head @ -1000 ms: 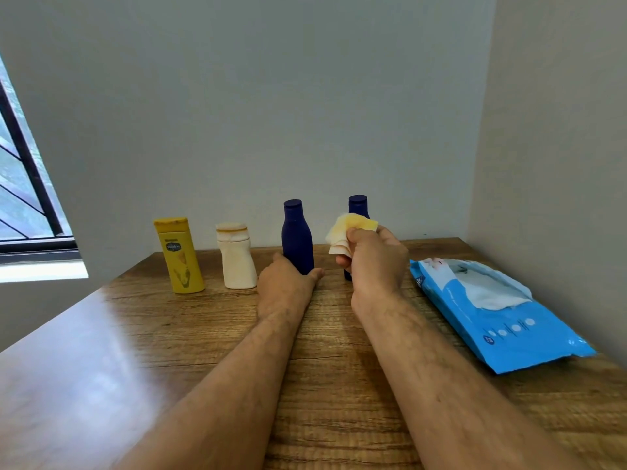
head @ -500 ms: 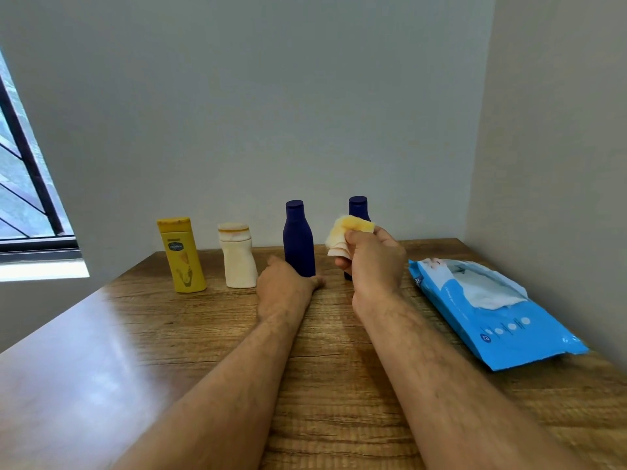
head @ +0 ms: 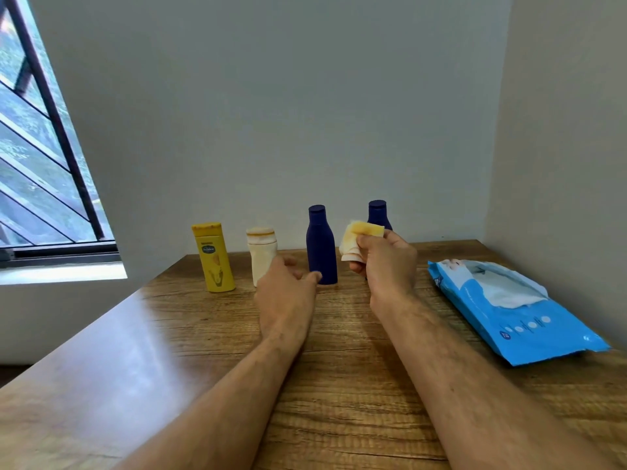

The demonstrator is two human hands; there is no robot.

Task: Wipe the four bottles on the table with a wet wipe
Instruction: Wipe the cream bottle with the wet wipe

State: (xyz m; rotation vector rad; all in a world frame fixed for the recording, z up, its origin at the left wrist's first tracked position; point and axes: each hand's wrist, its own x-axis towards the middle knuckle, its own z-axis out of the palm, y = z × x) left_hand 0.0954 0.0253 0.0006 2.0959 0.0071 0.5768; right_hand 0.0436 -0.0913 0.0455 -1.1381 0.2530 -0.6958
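Pinching folded wet wipe (head: 360, 239) – right hand (head: 386, 266) raised, left hand (head: 286, 293) loose-fingered beside navy bottle (head: 320, 247).

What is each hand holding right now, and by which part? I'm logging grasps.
The right hand pinches the crumpled wet wipe by its lower end, between thumb and fingers. The left hand holds nothing, fingers relaxed near the dark blue bottle.

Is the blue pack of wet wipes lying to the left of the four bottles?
No, the blue plastic wet wipe pack lies at the table's right side, beyond the rightmost dark blue bottle.
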